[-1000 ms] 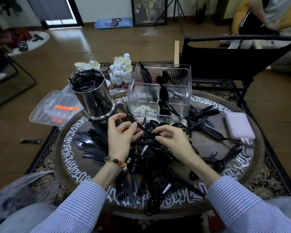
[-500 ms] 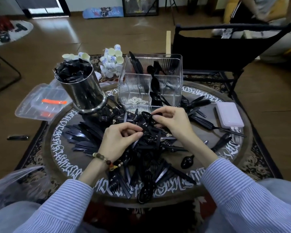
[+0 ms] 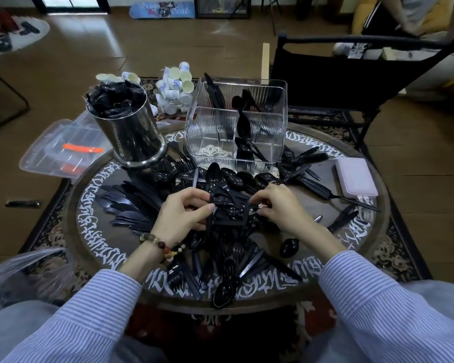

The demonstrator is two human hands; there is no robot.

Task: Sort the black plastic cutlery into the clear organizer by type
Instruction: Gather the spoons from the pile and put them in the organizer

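left hand (image 3: 184,213) now lower, both pinching cutlery (image 3: 220,231); organizer (image 3: 236,127) seemingly holds spoons, forks.

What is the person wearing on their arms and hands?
Both arms wear long sleeves with thin blue and white stripes: the left sleeve and the right sleeve. The left hand has a beaded bracelet at the wrist, with brown, reddish and pale beads. The right hand is bare, with no gloves or rings showing.
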